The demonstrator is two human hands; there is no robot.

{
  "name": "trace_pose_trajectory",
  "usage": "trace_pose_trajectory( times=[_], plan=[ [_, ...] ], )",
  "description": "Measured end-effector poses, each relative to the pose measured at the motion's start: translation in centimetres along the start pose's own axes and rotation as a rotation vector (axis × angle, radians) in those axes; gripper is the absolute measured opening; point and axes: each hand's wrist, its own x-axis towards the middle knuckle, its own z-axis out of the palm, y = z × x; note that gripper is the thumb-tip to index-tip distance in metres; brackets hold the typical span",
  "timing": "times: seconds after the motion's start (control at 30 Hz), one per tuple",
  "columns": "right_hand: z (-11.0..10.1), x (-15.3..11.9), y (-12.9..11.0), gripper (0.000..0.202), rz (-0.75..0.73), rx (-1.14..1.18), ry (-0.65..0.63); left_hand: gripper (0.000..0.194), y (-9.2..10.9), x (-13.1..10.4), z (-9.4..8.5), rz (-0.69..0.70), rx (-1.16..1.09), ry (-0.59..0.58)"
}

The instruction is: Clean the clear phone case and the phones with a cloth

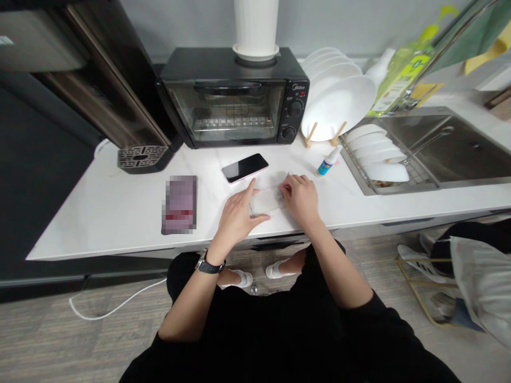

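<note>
Black shirt point(279, 340), left hand point(235, 215), kitchen counter point(120, 207)

Can read "Midea" on the control panel point(290, 119) of the toaster oven point(183, 66), above the knobs point(295, 109). Cannot make out the print on the small spray bottle point(325, 167) or the green pump bottle point(399, 80).

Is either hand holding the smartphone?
No, the smartphone lies on the white countertop, while the left hand and right hand are both at a clear case.
</note>
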Motion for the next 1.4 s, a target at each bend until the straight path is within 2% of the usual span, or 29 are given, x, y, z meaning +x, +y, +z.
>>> trace_pose_trajectory(
  times=[0.17, 0.27, 0.33, 0.47, 0.67, 0.8, 1.0, 1.13, 1.23, 1.4],
  plan=[
    [1.7, -0.5, -3.5, 0.01, -0.106, 0.188, -0.083, 0.119, -0.4, 0.0, 0.5, 0.017, 0.003, 0.022],
    [2.2, -1.0, -5.2, 0.011, -0.188, 0.291, -0.131, 0.111, -0.6, -0.1, 0.7, -0.002, 0.044, 0.029],
    [2.0, -1.4, -5.5, 0.011, -0.216, 0.325, -0.174, 0.107, -0.6, -0.1, 0.8, -0.011, 0.057, 0.026],
    [0.5, -2.5, -4.0, 0.006, -0.14, 0.273, -0.191, 0.113, -0.4, -0.2, 0.6, 0.005, 0.02, 0.017],
    [-1.3, -3.5, 0.0, 0.008, -0.009, 0.08, -0.064, 0.122, -0.1, -0.1, 0.2, -0.002, -0.01, 0.015],
    [-1.1, -2.4, 1.4, 0.012, 0.046, -0.012, 0.011, 0.118, 0.0, -0.1, 0.1, -0.009, -0.016, 0.011],
    [0.2, -0.5, 1.2, 0.017, 0.087, -0.082, 0.096, 0.117, 0.0, 0.1, 0.0, -0.014, -0.028, -0.001],
    [0.7, 0.6, 0.3, 0.019, 0.118, -0.021, 0.071, 0.118, -0.1, 0.2, 0.0, -0.012, -0.032, 0.001],
    [1.2, 0.9, -1.3, 0.018, 0.117, 0.074, 0.014, 0.119, -0.2, 0.2, 0.1, 0.007, -0.033, 0.01],
    [2.1, 0.1, -5.5, 0.015, -0.082, 0.251, -0.127, 0.115, -0.6, 0.1, 0.7, -0.004, 0.014, 0.045]
  ],
)
